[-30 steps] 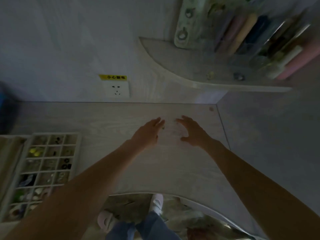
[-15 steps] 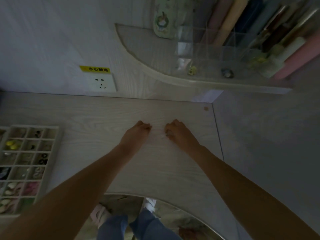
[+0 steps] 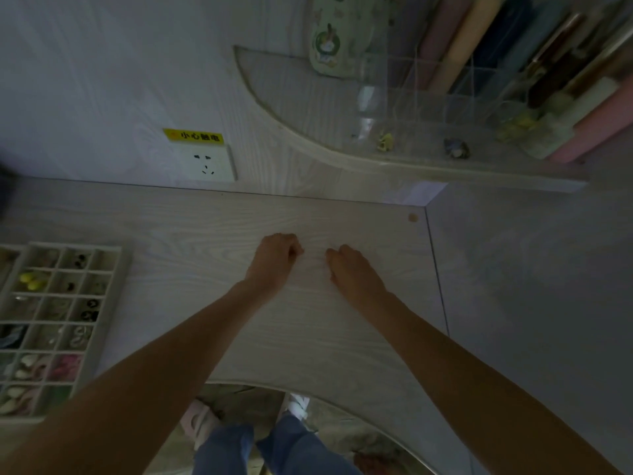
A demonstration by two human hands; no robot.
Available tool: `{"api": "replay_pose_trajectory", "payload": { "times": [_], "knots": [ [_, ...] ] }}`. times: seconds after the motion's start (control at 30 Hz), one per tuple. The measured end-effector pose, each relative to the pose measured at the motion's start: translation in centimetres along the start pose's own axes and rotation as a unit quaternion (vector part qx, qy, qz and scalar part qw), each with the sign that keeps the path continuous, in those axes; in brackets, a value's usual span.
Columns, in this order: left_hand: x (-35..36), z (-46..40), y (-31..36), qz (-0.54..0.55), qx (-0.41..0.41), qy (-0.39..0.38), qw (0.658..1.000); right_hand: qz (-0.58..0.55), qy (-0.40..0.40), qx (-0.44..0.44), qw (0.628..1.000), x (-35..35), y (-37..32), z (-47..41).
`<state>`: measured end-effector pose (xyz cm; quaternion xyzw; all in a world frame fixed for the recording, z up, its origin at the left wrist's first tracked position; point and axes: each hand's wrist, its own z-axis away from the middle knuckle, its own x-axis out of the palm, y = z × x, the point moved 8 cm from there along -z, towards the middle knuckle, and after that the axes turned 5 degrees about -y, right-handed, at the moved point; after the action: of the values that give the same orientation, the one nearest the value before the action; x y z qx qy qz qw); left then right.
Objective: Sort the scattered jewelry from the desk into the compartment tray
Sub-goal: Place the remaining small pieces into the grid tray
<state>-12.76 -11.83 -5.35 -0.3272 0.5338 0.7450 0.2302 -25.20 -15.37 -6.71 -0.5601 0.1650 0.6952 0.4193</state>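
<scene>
Head view, dim light: your left hand (image 3: pixel 274 260) and right hand (image 3: pixel 352 272) resting knuckles-up on pale wood desk (image 3: pixel 212 234), close side by side, small gap between. Both hands' fingers curling under; whether they are pinching any jewelry, cannot tell. Compartment tray (image 3: pixel 116 286) lying well left of your left hand, cells holding small yellow, black, white, pink pieces. Wall socket (image 3: pixel 209 162) beyond left hand. Clear organizer (image 3: pixel 411 104) sitting on shelf beyond right hand.
</scene>
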Motion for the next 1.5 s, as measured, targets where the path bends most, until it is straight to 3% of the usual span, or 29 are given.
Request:
{"api": "replay_pose_trajectory", "payload": {
  "times": [0.07,0.13,0.17,0.23,0.3,0.37,0.47,0.57,0.63,0.8,0.87,0.93,1.1,1.27,1.37,1.5],
  "knots": [
    [-0.8,0.6,-1.0,0.159,-0.060,0.008,0.985,-0.119,0.030,0.037,0.992,-0.6,1.1,-0.2],
    [-1.0,1.5,-2.0,0.335,-0.116,-0.002,0.935,-0.318,0.032,0.101,0.942,-0.5,2.2,-0.4],
    [-0.9,1.9,-2.3,0.411,-0.139,-0.006,0.901,-0.457,0.017,0.133,0.879,-0.1,2.4,-0.1],
    [-1.1,2.8,-2.9,0.505,-0.178,-0.007,0.845,-0.697,-0.021,0.170,0.696,1.0,1.1,0.1],
    [-1.6,3.6,-3.2,0.554,-0.186,-0.008,0.812,-0.812,-0.050,0.171,0.555,1.2,-0.8,0.0],
    [-2.3,4.1,-3.3,0.577,-0.176,-0.015,0.797,-0.854,-0.079,0.148,0.492,0.7,-2.9,-0.3],
    [-3.6,4.9,-3.6,0.579,-0.156,-0.022,0.800,-0.879,-0.125,0.110,0.446,0.1,-6.3,-0.6],
    [-5.7,6.0,-4.4,0.560,-0.142,-0.017,0.816,-0.873,-0.167,0.084,0.450,-0.4,-9.8,-1.0],
    [-7.2,6.9,-5.2,0.545,-0.135,-0.011,0.827,-0.853,-0.191,0.085,0.479,-0.3,-11.9,-1.5],
    [-12.6,9.6,-9.9,0.477,-0.125,0.058,0.868,-0.736,-0.210,0.079,0.639,0.0,-18.2,-2.9],
    [-14.5,10.4,-11.4,0.430,-0.111,0.098,0.891,-0.690,-0.222,0.053,0.687,-0.1,-20.4,-3.2],
    [-16.9,11.6,-13.2,0.390,-0.090,0.139,0.906,-0.659,-0.241,0.032,0.712,0.0,-23.3,-3.5],
    [-21.3,14.2,-16.2,0.297,-0.049,0.170,0.938,-0.645,-0.254,0.021,0.721,0.7,-29.2,-4.2],
    [-23.6,15.1,-20.1,0.275,-0.048,0.163,0.946,-0.700,-0.277,0.038,0.657,1.8,-33.4,-4.6],
    [-23.7,15.0,-23.0,0.329,-0.091,0.142,0.929,-0.728,-0.260,0.058,0.632,2.5,-35.0,-5.1],
    [-23.6,15.2,-24.1,0.389,-0.096,0.087,0.912,-0.718,-0.194,0.064,0.665,3.0,-35.9,-6.1]
  ]
}}
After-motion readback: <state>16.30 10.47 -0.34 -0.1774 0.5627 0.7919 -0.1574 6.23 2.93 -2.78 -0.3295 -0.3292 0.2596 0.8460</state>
